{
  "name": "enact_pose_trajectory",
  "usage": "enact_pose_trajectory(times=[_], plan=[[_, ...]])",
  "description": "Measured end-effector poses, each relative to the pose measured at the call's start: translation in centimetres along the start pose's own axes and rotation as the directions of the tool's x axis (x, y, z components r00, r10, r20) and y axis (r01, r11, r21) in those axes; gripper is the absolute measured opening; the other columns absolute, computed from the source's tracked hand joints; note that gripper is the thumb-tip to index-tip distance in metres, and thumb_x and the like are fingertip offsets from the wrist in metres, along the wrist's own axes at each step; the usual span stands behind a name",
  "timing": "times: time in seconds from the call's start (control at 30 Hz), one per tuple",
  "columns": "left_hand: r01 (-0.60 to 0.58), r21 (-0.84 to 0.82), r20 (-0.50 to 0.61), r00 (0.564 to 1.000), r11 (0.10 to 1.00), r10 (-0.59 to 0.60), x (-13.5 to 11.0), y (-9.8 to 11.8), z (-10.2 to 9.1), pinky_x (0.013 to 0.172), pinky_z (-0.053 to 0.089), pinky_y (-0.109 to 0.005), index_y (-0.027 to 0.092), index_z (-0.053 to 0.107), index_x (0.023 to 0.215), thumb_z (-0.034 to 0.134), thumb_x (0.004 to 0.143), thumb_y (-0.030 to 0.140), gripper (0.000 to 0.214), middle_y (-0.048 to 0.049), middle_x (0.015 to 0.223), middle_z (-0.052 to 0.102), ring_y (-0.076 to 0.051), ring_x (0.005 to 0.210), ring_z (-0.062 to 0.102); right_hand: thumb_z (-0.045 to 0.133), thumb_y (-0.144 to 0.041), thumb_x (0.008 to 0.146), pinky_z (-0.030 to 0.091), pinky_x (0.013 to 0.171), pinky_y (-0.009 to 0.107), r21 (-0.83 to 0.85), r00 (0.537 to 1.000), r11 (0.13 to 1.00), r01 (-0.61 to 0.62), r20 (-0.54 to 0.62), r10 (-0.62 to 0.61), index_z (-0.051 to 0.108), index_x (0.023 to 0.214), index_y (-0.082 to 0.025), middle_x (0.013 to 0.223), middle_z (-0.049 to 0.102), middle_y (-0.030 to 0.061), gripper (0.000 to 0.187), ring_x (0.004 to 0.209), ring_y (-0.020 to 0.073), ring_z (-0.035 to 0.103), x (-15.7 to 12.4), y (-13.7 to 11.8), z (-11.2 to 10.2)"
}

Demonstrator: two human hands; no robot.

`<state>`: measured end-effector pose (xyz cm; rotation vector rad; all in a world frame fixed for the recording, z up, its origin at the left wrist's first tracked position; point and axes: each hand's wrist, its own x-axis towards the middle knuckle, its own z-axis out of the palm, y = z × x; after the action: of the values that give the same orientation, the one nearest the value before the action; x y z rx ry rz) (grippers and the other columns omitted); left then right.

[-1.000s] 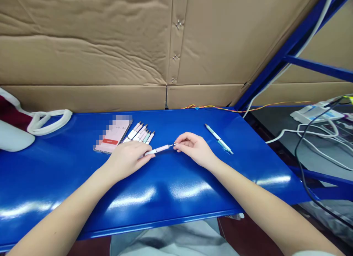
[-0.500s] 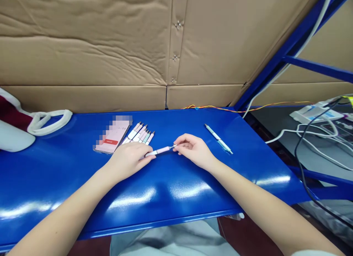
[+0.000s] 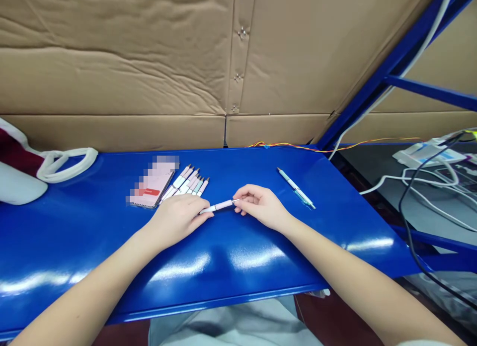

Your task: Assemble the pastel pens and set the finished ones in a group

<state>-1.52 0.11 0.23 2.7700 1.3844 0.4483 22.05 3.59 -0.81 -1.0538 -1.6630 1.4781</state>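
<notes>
A pale pink and white pen (image 3: pixel 222 205) lies nearly level between my two hands, just above the table. My left hand (image 3: pixel 179 219) is closed around its white end, thumb and forefinger on the barrel. At its other end, my right hand (image 3: pixel 263 207) pinches the thin metal tip between thumb and fingertips. Beyond my left hand several pastel pens (image 3: pixel 191 181) lie side by side, dark ends away from me, partly hidden by that hand. A single light blue and white pen (image 3: pixel 296 188) rests to the right of my right hand.
A phone (image 3: pixel 164 179) with a pink screen lies left of the pens. A white-and-dark-red object (image 3: pixel 70 167) with a loop stands at the left edge of the blue table (image 3: pixel 238 261). Cables (image 3: pixel 428 184) hang and coil at the right, beside a blue frame. Cardboard (image 3: pixel 149 77) covers the back.
The pen and my left hand have shifted slightly right, and the gap between the barrel and my right fingertips looks smaller. My right hand keeps its pinch.
</notes>
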Motion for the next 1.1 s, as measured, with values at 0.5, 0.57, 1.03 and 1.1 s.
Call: enact_pose_trajectory(times=[0.5,0.57,1.03,1.1], plan=[[-0.016,-0.004,-0.015,1.0,1.0,0.016,0.09,0.38,0.16,0.064,0.042,-0.026,0.02,0.062,0.089,0.044,0.093,0.04,0.027,-0.0015,0.078,0.066,-0.015,0.071,0.061,0.055,-0.027,0.082,0.045,0.05,0.021,-0.187,0.998,0.981,0.05,0.056,-0.04,0.052,0.091,-0.02,0.065,0.055,-0.0042,0.011,0.053,0.0097,0.056,-0.29,-0.43,-0.06],[-0.013,-0.002,-0.011,1.0,1.0,0.013,0.07,0.38,0.11,0.064,0.042,-0.026,0.02,0.062,0.09,0.043,0.094,0.04,0.027,-0.0019,0.079,0.066,-0.015,0.072,0.061,0.058,-0.027,0.08,0.049,0.053,0.022,-0.102,0.997,0.995,0.016,0.076,-0.008,0.051,0.087,-0.02,0.068,0.058,-0.0024,0.012,0.059,0.0112,0.061,-0.31,-0.42,-0.08],[-0.045,-0.016,-0.05,0.998,0.999,0.044,0.15,0.6,0.06,0.064,0.042,-0.026,0.019,0.062,0.089,0.045,0.093,0.037,0.025,-0.0021,0.079,0.066,-0.015,0.072,0.06,0.05,-0.031,0.087,0.041,0.049,0.02,-0.405,0.995,0.909,0.101,0.059,-0.084,0.058,0.074,-0.018,0.057,0.058,-0.0031,0.02,0.048,0.0079,0.051,-0.25,-0.25,-0.1],[-0.039,-0.012,-0.031,0.999,0.999,0.038,0.14,0.64,0.07,0.064,0.042,-0.026,0.02,0.062,0.089,0.044,0.093,0.037,0.025,-0.002,0.08,0.066,-0.015,0.072,0.06,0.052,-0.027,0.085,0.043,0.052,0.021,-0.356,0.993,0.927,0.117,0.063,-0.101,0.056,0.089,-0.02,0.062,0.059,-0.0038,0.009,0.05,0.0086,0.054,-0.31,-0.17,-0.03]])
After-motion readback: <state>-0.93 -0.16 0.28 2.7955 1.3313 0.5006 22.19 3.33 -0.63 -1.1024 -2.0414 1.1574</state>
